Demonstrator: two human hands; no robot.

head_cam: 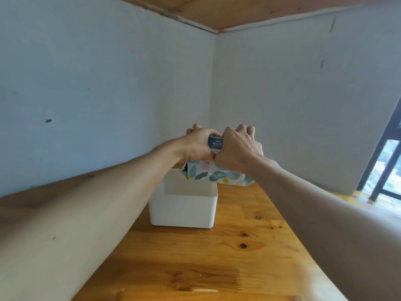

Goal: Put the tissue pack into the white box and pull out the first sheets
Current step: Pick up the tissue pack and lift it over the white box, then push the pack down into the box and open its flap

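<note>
A soft tissue pack with teal, yellow and pink blotches and a dark label hangs in the air above the far right part of the white box. My left hand and my right hand both grip the pack's top, knuckles close together. The box stands open-topped on the wooden table, and what shows of its inside holds nothing. The pack's lower edge sits just above the box's far rim, tilted down to the right. Most of the pack's top is hidden by my fingers.
White walls meet in a corner right behind the box. A dark-framed window is at the right edge. The wooden table runs toward me between my forearms.
</note>
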